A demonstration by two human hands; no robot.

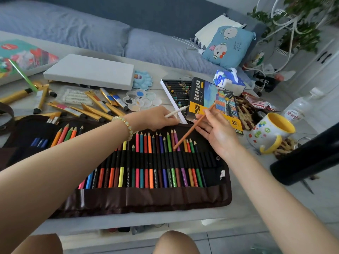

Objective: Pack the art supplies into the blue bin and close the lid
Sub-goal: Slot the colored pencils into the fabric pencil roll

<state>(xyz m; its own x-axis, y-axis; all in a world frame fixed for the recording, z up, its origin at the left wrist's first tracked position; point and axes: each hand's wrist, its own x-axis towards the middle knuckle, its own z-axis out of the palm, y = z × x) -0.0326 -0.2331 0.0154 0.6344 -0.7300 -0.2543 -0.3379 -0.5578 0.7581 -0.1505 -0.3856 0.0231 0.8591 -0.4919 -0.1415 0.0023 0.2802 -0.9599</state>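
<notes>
In right hand point(218, 132) orange pencil point(185, 136), in left hand point(156, 118) white pencil point(177, 111); beneath them dark brown pencil roll point(146, 198).

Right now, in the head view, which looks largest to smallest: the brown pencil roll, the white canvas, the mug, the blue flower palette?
1. brown pencil roll
2. white canvas
3. mug
4. blue flower palette, partly hidden by the canvas
The roll and mug lie nearer the camera, so true sizes may differ.

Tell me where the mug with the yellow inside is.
In the head view the mug sits on the right of the table, just right of the oil pastel box and in front of the clear plastic bottle.
</notes>
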